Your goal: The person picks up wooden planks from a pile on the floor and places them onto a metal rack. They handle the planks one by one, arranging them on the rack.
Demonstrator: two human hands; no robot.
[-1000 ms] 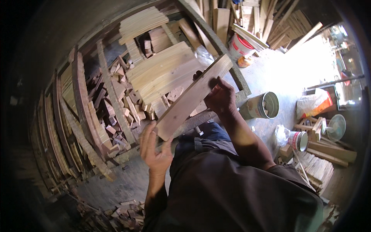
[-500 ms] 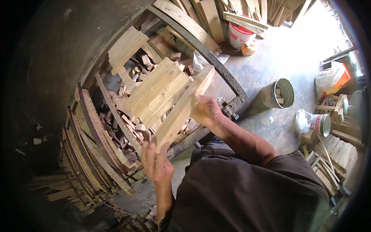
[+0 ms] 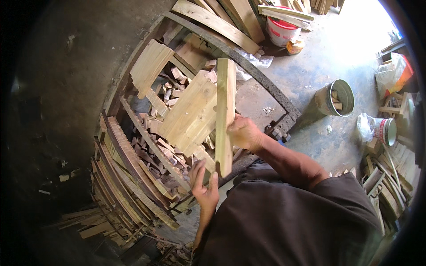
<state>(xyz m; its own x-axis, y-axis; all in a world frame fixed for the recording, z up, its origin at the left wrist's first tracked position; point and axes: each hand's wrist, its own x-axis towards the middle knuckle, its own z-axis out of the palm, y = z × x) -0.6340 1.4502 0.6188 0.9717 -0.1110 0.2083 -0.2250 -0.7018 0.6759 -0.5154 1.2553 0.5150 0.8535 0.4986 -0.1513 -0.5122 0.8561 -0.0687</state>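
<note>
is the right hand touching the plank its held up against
Touching: the head view shows the right hand closed on the right edge of the plank, its near part lapping over the wood with no gap.

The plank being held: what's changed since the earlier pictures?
The plank has swung from a slant to nearly straight up the picture; the view shifted too. The left hand, earlier around its near end, is now open beside it; any contact is unclear. The right hand still grips it. The stacked boards and bucket stayed put.
</note>
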